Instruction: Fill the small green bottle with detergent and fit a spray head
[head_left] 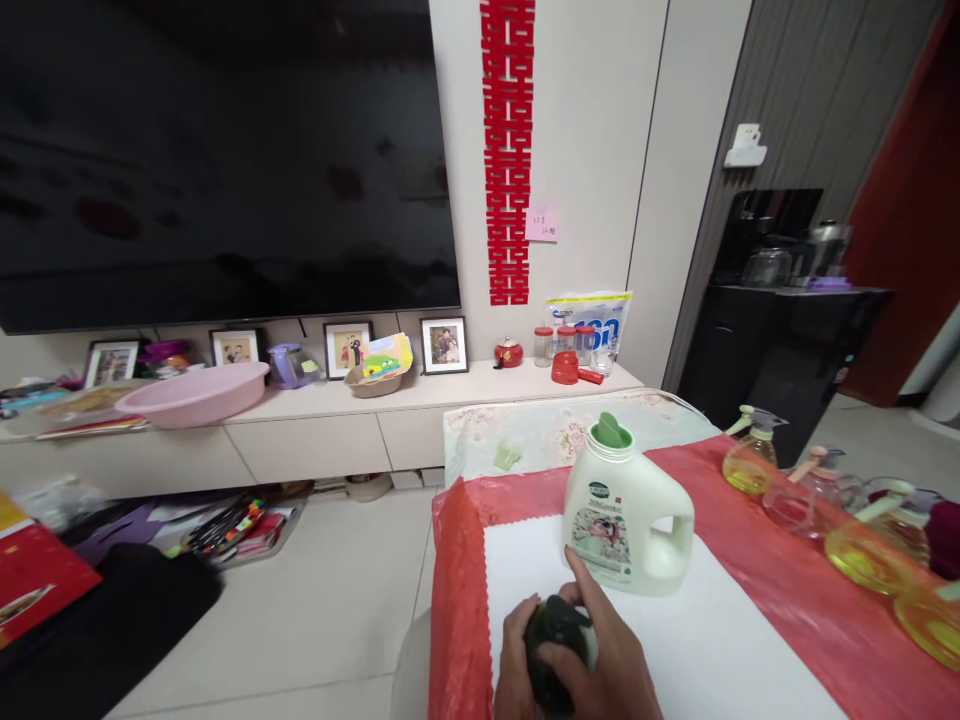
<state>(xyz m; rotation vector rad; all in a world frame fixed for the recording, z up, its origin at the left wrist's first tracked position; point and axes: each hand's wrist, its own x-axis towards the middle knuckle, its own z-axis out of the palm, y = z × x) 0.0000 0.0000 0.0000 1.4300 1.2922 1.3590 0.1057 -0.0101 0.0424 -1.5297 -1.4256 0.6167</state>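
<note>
Both my hands are closed around a small dark green container with a black top point(556, 640), low over the white sheet point(517, 545). My left hand point(514, 655) wraps its left side. My right hand point(611, 645) grips the right side, thumb against the front and index finger stretched up toward the jug. Something pale shows between the container and my right fingers. Just beyond stands a pale green detergent jug point(637, 500), upright and uncapped, with a green spout point(610, 430) in its mouth. My fingers hide part of the dark container.
A red cover point(459, 560) lies on the table under the white sheet. Several clear pump bottles with yellow liquid point(750, 462) line the right side. A light green piece point(507, 456) lies behind on the floral cloth. Beyond, a low cabinet holds a pink basin point(199, 395) and jars.
</note>
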